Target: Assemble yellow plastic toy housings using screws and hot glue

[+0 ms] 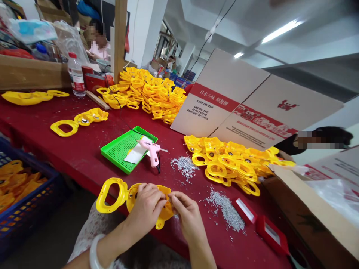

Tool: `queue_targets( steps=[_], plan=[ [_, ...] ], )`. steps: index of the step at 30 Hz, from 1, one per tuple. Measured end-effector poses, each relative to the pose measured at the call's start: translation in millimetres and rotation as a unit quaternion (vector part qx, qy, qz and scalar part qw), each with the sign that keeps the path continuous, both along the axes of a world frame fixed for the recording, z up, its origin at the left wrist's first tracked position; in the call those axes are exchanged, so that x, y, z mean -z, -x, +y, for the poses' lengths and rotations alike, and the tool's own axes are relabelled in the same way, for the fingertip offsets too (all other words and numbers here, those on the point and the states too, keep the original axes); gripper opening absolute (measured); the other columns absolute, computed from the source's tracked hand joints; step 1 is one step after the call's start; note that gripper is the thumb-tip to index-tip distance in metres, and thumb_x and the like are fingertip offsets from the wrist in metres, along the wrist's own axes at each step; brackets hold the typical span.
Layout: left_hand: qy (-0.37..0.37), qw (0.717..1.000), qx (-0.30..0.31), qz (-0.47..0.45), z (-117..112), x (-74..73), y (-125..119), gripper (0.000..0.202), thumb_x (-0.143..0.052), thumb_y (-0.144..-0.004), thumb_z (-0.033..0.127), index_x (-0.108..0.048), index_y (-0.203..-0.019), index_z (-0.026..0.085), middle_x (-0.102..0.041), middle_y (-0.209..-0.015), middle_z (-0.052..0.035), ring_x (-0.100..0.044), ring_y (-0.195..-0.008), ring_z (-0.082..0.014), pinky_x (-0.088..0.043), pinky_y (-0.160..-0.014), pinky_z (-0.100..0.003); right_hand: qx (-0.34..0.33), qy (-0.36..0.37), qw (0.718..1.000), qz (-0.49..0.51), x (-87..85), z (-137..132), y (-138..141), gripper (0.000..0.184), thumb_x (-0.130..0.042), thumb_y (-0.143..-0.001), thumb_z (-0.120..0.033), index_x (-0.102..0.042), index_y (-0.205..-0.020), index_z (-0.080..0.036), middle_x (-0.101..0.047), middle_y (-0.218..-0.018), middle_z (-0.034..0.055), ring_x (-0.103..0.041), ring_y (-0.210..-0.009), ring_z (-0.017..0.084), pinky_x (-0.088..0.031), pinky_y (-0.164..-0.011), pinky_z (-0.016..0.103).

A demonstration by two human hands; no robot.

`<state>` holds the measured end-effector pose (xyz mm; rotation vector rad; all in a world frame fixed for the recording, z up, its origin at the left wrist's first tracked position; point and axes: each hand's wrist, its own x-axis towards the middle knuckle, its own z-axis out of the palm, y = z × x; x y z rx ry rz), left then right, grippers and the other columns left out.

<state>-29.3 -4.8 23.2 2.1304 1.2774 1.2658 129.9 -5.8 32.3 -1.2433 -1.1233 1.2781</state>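
A yellow plastic shell (112,206) with an oval ring at its left end is at the near table edge, above my lap. My left hand (148,203) is closed over its middle part, the fingers bent into the hollow and covering much of it. At the right end of the shell, the thumb and fingers of my right hand (185,209) are pinched together. Whatever lies in that pinch is too small or hidden to make out. Beyond the hands, a pink glue gun (153,151) rests on the edge of a green perforated tray (116,158) beside white paper.
Small silvery pieces form two heaps, one nearer (227,209) and one farther (185,166). Yellow shells are piled at the right (224,157) and back (148,91). A blue crate (33,209) stands left, an open carton (316,209) right. Other people sit beyond.
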Motion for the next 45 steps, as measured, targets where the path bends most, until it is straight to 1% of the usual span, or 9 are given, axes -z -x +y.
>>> queue_targets(
  steps=[9,12,16,21,27,33,35,39,45],
  plan=[
    [-0.008,0.998,-0.049,0.041,0,-0.5,17,0.019,-0.049,-0.093,0.016,-0.054,-0.075,0.018,-0.063,-0.076,-0.0014,-0.056,-0.078,-0.0194,-0.043,-0.072,-0.037,-0.047,0.002,0.998,-0.042,-10.6,8,18,0.025,-0.073,-0.076,-0.042,-0.074,-0.085,-0.019,-0.064,-0.069,0.0004,-0.049,-0.057,0.009,-0.041,-0.056,0.023],
    [-0.064,0.994,-0.073,0.059,2,0.7,25,0.016,-0.048,-0.094,0.013,-0.056,-0.08,0.016,-0.063,-0.083,-0.0052,-0.06,-0.091,-0.0226,-0.05,-0.08,-0.041,-0.026,-0.03,0.992,-0.12,-19.5,29,21,0.033,-0.068,-0.079,-0.046,-0.071,-0.096,-0.018,-0.068,-0.079,0.0039,-0.058,-0.066,0.013,-0.047,-0.062,0.027],
    [-0.103,0.992,-0.046,0.048,8,5.9,29,0.015,-0.045,-0.094,0.006,-0.058,-0.089,0.013,-0.066,-0.1,-0.0087,-0.057,-0.118,-0.0229,-0.052,-0.1,-0.039,0.032,-0.064,0.973,-0.22,-17.9,80,23,0.041,-0.066,-0.077,-0.052,-0.067,-0.098,-0.017,-0.07,-0.089,0.0079,-0.063,-0.077,0.018,-0.051,-0.075,0.035],
    [-0.102,0.991,-0.067,0.054,9,10.8,34,0.013,-0.046,-0.094,0.007,-0.058,-0.092,0.012,-0.067,-0.099,-0.01,-0.063,-0.107,-0.0219,-0.058,-0.095,-0.04,-0.087,0.03,0.98,-0.175,-8.6,132,40,0.04,-0.074,-0.07,-0.052,-0.066,-0.084,-0.016,-0.07,-0.076,0.0075,-0.064,-0.068,0.019,-0.053,-0.066,0.034],
    [-0.098,0.985,-0.12,0.08,13,8.0,59,0.012,-0.046,-0.094,0.006,-0.057,-0.092,0.011,-0.066,-0.095,-0.0109,-0.063,-0.103,-0.0226,-0.058,-0.093,-0.041,-0.184,0.1,0.975,-0.072,-1.3,157,61,0.039,-0.074,-0.068,-0.053,-0.06,-0.071,-0.016,-0.066,-0.067,0.0062,-0.06,-0.057,0.014,-0.049,-0.05,0.026],
    [-0.087,0.981,-0.148,0.094,23,8.0,76,0.012,-0.045,-0.095,0.008,-0.056,-0.095,0.012,-0.066,-0.096,-0.0113,-0.063,-0.101,-0.023,-0.057,-0.091,-0.042,-0.217,0.091,0.972,0.009,-17.2,139,52,0.03,-0.076,-0.061,-0.041,-0.06,-0.07,-0.017,-0.061,-0.066,0.0017,-0.06,-0.062,0.013,-0.052,-0.055,0.025],
    [-0.088,0.98,-0.15,0.099,26,7.5,81,0.012,-0.044,-0.095,0.009,-0.056,-0.094,0.012,-0.066,-0.096,-0.0117,-0.062,-0.101,-0.0236,-0.057,-0.091,-0.042,-0.236,0.078,0.967,0.054,-26.8,125,46,0.024,-0.074,-0.062,-0.033,-0.064,-0.078,-0.018,-0.065,-0.075,0.0026,-0.062,-0.067,0.015,-0.053,-0.057,0.026],
    [-0.069,0.983,-0.145,0.085,30,6.6,90,0.013,-0.044,-0.096,0.012,-0.056,-0.091,0.012,-0.065,-0.093,-0.0097,-0.063,-0.098,-0.0227,-0.056,-0.088,-0.039,-0.274,0.08,0.957,0.051,-33.8,100,30,0.037,-0.072,-0.067,-0.027,-0.068,-0.103,-0.02,-0.071,-0.093,0.0062,-0.058,-0.058,0.011,-0.044,-0.044,0.023],
    [-0.085,0.978,-0.151,0.117,31,9.2,93,0.014,-0.045,-0.094,0.008,-0.058,-0.096,0.01,-0.067,-0.097,-0.0117,-0.062,-0.099,-0.0235,-0.055,-0.091,-0.04,-0.315,0.091,0.942,-0.07,-22.4,75,4,0.03,-0.073,-0.077,-0.043,-0.072,-0.089,-0.016,-0.06,-0.059,0.0013,-0.044,-0.046,0.008,-0.029,-0.042,0.023]
  ],
)
